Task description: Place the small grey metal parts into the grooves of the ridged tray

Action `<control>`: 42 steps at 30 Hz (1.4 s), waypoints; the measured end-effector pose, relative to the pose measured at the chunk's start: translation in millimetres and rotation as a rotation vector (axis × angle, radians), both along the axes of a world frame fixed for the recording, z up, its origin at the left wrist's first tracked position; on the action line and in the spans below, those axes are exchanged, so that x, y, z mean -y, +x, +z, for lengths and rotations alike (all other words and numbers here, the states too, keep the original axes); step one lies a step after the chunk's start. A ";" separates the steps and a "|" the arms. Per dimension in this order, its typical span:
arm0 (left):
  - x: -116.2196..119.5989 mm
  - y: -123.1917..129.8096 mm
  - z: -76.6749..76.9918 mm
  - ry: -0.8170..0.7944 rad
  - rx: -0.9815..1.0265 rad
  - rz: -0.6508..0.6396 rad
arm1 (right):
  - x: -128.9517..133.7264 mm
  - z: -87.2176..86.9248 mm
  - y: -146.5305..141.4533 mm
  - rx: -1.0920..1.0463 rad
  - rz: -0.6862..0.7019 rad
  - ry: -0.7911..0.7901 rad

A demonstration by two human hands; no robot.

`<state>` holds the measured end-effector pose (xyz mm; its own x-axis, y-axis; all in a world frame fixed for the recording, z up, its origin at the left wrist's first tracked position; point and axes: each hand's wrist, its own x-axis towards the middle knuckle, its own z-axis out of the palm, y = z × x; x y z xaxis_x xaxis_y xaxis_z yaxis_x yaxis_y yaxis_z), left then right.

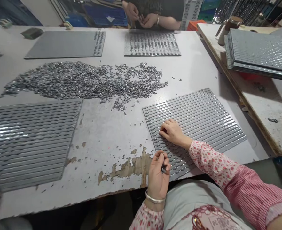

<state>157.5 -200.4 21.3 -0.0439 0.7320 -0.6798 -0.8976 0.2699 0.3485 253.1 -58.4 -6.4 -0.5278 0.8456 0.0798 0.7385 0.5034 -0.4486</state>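
Tabletop: wide grey workbench (102, 140), its paint flaking to brown patches near the near edge.
Left hand (158, 175): fingers curled, thumb and fingertips pinching a small dark-grey metal piece (163, 169), just beside the ridged sheet; silver bangle (155, 197) on the wrist.
Right hand (173, 132): fingers curled downward, touching the lower-left area of a wavy-ridged grey metal sheet (196, 127); whether it pinches anything cannot be told.
Loose pieces: heap of seed-shaped grey metal pieces (83, 80) spread across the middle of the bench, beyond both hands.
Other sheets: a second wavy-ridged sheet (28, 143) at left; two dimpled grey sheets (152, 44) (66, 44) at the far side.
Co-worker: hands (141, 19) meeting at the fingertips across the bench.
Side bench: stacked ridged sheets (261, 52) at right.
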 end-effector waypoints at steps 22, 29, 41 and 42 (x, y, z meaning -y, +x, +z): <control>-4.8 -0.1 5.2 -0.078 -0.009 -0.047 | 1.8 7.8 25.3 -0.200 -0.114 -0.103; -3.2 -0.3 3.6 -0.107 0.062 -0.044 | 3.4 1.0 17.5 -0.027 -0.150 0.000; -4.2 0.9 3.2 0.001 -0.036 -0.053 | 23.2 29.6 31.4 -0.494 0.155 -0.356; -5.2 1.5 3.4 -0.006 -0.047 -0.039 | 27.2 34.6 33.4 -0.521 0.236 -0.436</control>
